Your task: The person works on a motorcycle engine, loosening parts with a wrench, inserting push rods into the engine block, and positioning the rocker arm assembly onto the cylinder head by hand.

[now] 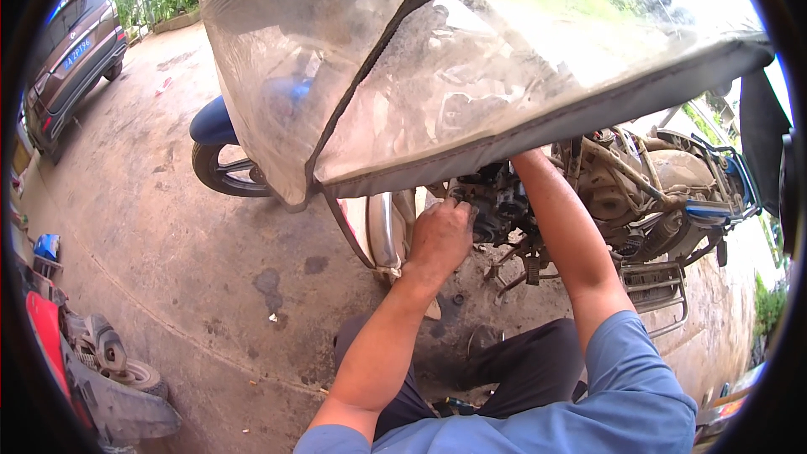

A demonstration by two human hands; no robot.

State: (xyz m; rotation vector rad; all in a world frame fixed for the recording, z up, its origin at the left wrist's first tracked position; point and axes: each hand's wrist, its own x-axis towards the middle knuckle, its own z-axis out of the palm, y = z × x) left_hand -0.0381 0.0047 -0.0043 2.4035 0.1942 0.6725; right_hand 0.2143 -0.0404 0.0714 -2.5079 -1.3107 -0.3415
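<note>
A motorcycle's dark, greasy engine [500, 208] is in front of me, partly covered by a rain canopy. My left hand [443, 238] is at the engine's left side, its fingers curled inward against it. Whatever those fingers grip is hidden behind the knuckles. My right forearm [565, 214] reaches up past the engine and under the canopy's grey hem, which hides the right hand. Above both arms spreads the canopy's clear plastic sheet [403, 118], crossed by a black seam. A chrome and cream leg guard [382, 231] stands just left of my left hand.
The blue front fender [213, 124] and front wheel [220, 170] stick out at the left. Rightward are the dusty frame tubes [626, 164] and a metal footrest rack [660, 290]. A brown car [76, 59] is parked far left, with a red vehicle part [48, 340] nearer.
</note>
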